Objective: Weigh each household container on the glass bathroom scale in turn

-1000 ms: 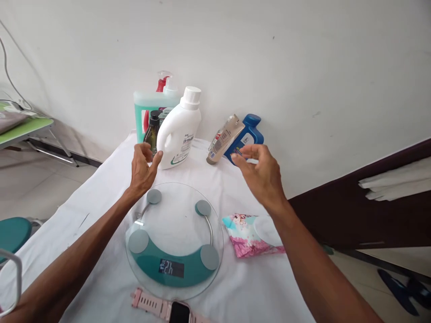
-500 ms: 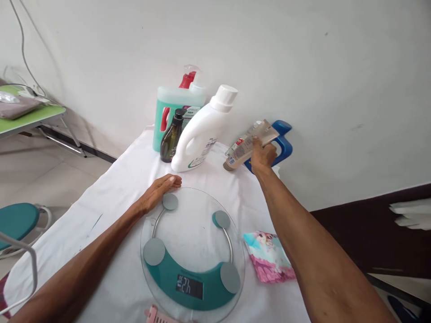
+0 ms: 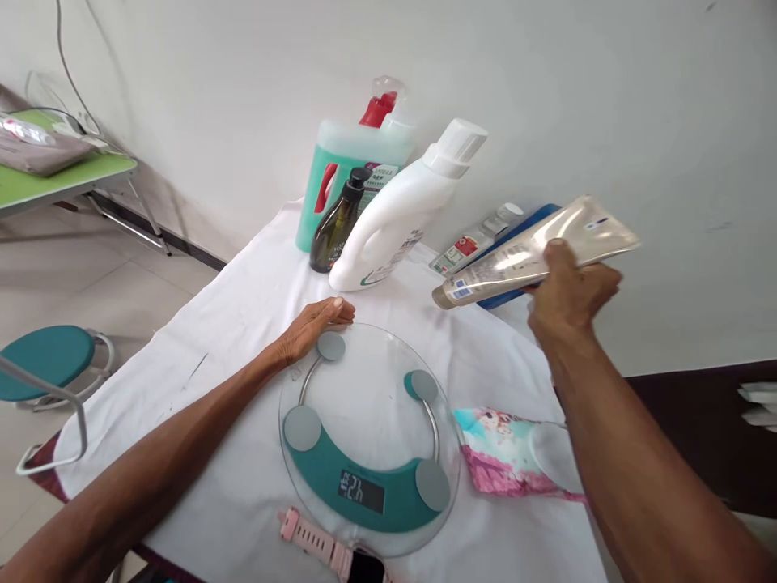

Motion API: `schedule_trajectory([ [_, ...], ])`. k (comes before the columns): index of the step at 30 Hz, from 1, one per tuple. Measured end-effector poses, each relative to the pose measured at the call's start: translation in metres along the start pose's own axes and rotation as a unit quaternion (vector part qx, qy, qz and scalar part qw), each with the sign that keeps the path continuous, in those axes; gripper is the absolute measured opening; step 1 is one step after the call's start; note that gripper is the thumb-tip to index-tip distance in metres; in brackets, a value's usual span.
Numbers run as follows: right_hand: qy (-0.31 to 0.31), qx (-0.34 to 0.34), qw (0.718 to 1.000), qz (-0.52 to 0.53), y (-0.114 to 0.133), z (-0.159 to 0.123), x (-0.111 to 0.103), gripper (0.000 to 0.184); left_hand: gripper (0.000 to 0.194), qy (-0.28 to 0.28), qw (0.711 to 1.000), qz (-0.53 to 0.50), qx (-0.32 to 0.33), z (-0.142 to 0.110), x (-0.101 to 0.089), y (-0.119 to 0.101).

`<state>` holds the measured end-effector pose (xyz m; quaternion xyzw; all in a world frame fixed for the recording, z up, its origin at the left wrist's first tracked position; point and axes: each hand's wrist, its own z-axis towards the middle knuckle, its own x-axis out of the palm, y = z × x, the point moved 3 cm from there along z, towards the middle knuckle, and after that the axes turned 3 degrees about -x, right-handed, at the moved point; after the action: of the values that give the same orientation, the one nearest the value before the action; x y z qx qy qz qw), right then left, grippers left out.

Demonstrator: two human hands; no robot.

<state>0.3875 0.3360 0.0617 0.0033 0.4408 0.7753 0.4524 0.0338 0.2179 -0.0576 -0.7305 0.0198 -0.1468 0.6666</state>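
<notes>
My right hand [image 3: 567, 295] grips a shiny beige squeeze tube [image 3: 515, 261], raised at a slant with its cap end to the lower left. Behind the tube, a blue container [image 3: 537, 217] is partly hidden, and a clear bottle with a red and green label [image 3: 464, 249] leans beside it. My left hand [image 3: 312, 325] rests with fingers stretched out at the far left rim of a round glass bathroom scale [image 3: 321, 484]. Faint digits show on the scale's display. No object is visible in that hand.
At the back stand a white detergent bottle [image 3: 397, 219], a dark pump bottle [image 3: 337, 231] and a green jug [image 3: 312, 190]. A pink-and-blue packet [image 3: 498, 453] lies right of the scale, a pink-strapped watch [image 3: 328, 551] in front. A teal stool [image 3: 48, 360] stands left.
My right hand has pulled the tube up and right, away from the blue container and clear bottle. My left hand stays by the scale's rim. The view has shifted, showing more of the watch.
</notes>
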Motion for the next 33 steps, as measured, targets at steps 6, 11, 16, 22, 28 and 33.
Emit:
schedule_trajectory([
  [6, -0.018, 0.026, 0.986, 0.165, 0.07, -0.074, -0.053, 0.023, 0.079, -0.006, 1.0, -0.018, 0.001, 0.004, 0.0, 0.007],
  [11, 0.065, -0.037, 0.988, 0.135, 0.11, -0.143, -0.075, 0.034, 0.078, -0.002, 1.0, -0.025, -0.003, 0.007, 0.001, 0.008],
  [16, 0.106, -0.114, 0.983, 0.102, 0.128, -0.178, -0.084, 0.058, 0.076, 0.01, 1.0, -0.023, 0.006, 0.006, 0.001, 0.007],
  [22, 0.109, -0.163, 0.975, 0.102, 0.135, -0.194, -0.09, 0.05, 0.079, -0.001, 1.0, 0.008, 0.019, 0.007, 0.002, 0.003],
  [28, 0.149, -0.167, 0.967, 0.117, 0.121, -0.203, -0.094, 0.05, 0.08, 0.004, 1.0, 0.026, -0.005, 0.005, 0.004, 0.001],
  [33, 0.042, -0.055, 0.979, 0.192, 0.088, -0.232, -0.109, 0.058, 0.08, 0.014, 1.0, 0.02, -0.013, 0.005, 0.003, 0.003],
])
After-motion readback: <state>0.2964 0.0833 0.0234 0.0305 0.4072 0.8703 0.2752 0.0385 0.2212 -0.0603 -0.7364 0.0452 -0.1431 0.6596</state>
